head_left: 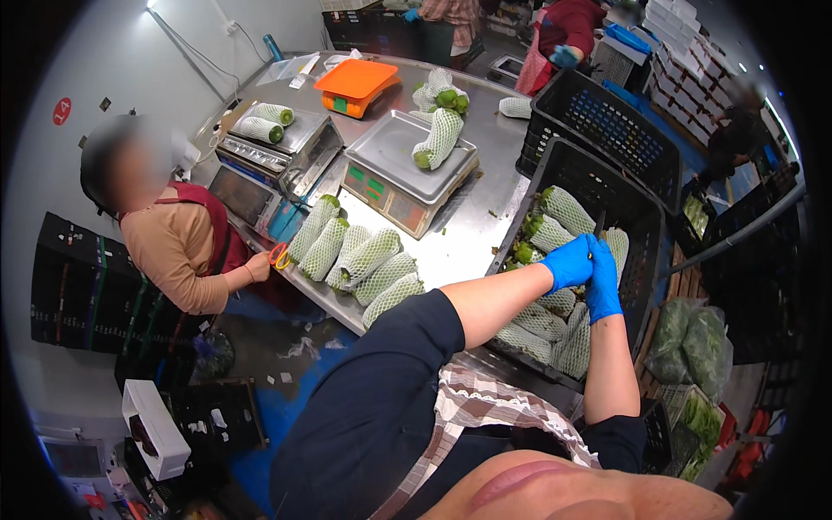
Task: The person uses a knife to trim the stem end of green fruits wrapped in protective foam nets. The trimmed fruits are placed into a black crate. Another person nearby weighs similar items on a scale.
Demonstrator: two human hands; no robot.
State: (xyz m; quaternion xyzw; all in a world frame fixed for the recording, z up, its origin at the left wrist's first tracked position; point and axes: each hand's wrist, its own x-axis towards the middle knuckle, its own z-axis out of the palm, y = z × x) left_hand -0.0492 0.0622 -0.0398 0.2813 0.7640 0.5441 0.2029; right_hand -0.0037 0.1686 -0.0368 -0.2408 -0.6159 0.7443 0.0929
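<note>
Both my hands wear blue gloves and meet over a black crate (pixel 652 256) of green produce in white foam nets (pixel 565 208). My left hand (pixel 568 264) is closed, fingertips against my right hand (pixel 603 286), which is also closed; what they hold is hidden between the fingers, beside a netted piece at the crate's right. Netted pieces (pixel 381 282) lie in a row along the near edge of the steel table (pixel 481 234), left of the crate. Another (pixel 438 139) rests on a scale's tray (pixel 390 143).
A co-worker (pixel 178 247) at the left holds orange scissors (pixel 280 256). An orange scale (pixel 355 80) and a steel scale (pixel 286 152) stand on the table. Empty-looking black crates (pixel 598 130) stack behind the filled one. Bagged greens (pixel 698 347) sit at the right; other people (pixel 563 35) work at the back.
</note>
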